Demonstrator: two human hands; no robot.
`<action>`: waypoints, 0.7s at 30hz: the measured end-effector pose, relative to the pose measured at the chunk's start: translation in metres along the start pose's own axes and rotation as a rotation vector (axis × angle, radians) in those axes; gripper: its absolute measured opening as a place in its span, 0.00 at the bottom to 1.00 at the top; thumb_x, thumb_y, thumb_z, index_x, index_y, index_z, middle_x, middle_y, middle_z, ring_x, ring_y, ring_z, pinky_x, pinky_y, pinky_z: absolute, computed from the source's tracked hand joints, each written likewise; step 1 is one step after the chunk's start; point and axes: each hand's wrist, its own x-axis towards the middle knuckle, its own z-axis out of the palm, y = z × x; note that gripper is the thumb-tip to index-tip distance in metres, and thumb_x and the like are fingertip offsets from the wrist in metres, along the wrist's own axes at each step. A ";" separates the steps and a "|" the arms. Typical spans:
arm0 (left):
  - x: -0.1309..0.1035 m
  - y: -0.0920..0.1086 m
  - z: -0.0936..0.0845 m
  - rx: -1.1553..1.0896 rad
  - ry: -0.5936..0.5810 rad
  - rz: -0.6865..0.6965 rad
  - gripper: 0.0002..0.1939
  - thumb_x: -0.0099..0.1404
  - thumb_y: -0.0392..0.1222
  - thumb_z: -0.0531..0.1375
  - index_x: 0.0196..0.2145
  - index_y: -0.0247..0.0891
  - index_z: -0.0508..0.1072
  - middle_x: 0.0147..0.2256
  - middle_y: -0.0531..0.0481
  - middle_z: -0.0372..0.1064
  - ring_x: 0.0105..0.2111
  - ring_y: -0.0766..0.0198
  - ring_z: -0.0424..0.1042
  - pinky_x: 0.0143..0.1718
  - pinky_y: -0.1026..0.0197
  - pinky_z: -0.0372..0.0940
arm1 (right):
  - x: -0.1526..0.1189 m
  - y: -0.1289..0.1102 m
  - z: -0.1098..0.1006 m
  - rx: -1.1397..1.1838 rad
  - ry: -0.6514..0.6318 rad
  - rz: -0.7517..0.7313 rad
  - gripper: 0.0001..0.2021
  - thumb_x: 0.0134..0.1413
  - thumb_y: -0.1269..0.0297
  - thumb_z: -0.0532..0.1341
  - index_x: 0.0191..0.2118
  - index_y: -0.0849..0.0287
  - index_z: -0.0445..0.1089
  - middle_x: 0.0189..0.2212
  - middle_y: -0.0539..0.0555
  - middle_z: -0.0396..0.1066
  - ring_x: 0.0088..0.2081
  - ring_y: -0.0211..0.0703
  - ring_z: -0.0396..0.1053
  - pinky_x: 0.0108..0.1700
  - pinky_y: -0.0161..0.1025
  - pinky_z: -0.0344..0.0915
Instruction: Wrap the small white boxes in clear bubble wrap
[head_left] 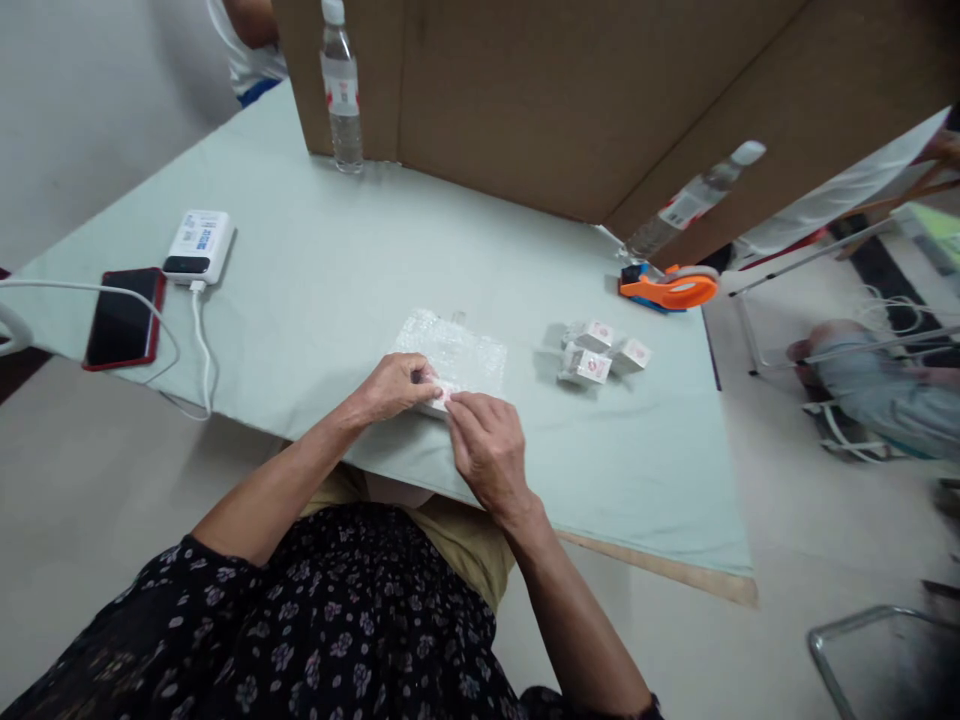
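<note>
Well, small box [444, 390]: at the near edge of the bubble wrap [480, 358]; might skew or slip if either pinch loosens; whitish with a red mark, largely covered.
Left hand [396, 386]: narrow, pinching its left side.
Right hand [491, 440]: fingertips gathered on its right side.
Bubble wrap: clear; could bunch if dragged.
Cube boxes [589, 366]: three, right of the bubble wrap.
</note>
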 end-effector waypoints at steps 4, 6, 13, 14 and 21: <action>0.000 0.000 -0.007 0.045 -0.039 0.029 0.08 0.55 0.43 0.62 0.27 0.36 0.73 0.30 0.51 0.72 0.31 0.64 0.68 0.34 0.62 0.63 | 0.005 0.001 0.017 -0.049 -0.098 -0.049 0.12 0.66 0.71 0.54 0.50 0.59 0.71 0.47 0.58 0.75 0.47 0.49 0.68 0.49 0.46 0.62; -0.004 0.001 -0.014 0.065 -0.063 0.069 0.08 0.55 0.44 0.62 0.30 0.36 0.74 0.32 0.51 0.72 0.33 0.64 0.68 0.37 0.62 0.63 | 0.007 0.004 0.019 -0.077 -0.140 -0.039 0.11 0.66 0.70 0.54 0.49 0.58 0.71 0.46 0.57 0.75 0.45 0.49 0.67 0.48 0.46 0.60; -0.004 -0.013 -0.018 0.132 0.083 -0.025 0.06 0.56 0.38 0.57 0.32 0.37 0.73 0.28 0.53 0.69 0.29 0.66 0.66 0.33 0.63 0.62 | 0.018 0.000 0.016 -0.233 -0.260 -0.047 0.12 0.65 0.61 0.58 0.53 0.53 0.69 0.42 0.55 0.71 0.41 0.49 0.60 0.44 0.46 0.53; -0.003 -0.015 -0.016 0.176 0.115 -0.029 0.07 0.57 0.38 0.57 0.33 0.37 0.73 0.29 0.53 0.70 0.29 0.65 0.67 0.34 0.62 0.63 | 0.020 -0.001 0.017 -0.251 -0.266 -0.046 0.12 0.66 0.60 0.58 0.52 0.53 0.69 0.41 0.55 0.70 0.41 0.49 0.60 0.44 0.46 0.52; -0.025 -0.012 -0.034 0.382 0.233 -0.208 0.28 0.59 0.53 0.62 0.52 0.33 0.71 0.46 0.40 0.72 0.37 0.59 0.73 0.43 0.57 0.67 | 0.025 -0.003 0.020 -0.305 -0.280 -0.073 0.11 0.66 0.61 0.57 0.51 0.54 0.69 0.40 0.56 0.69 0.40 0.49 0.58 0.43 0.46 0.50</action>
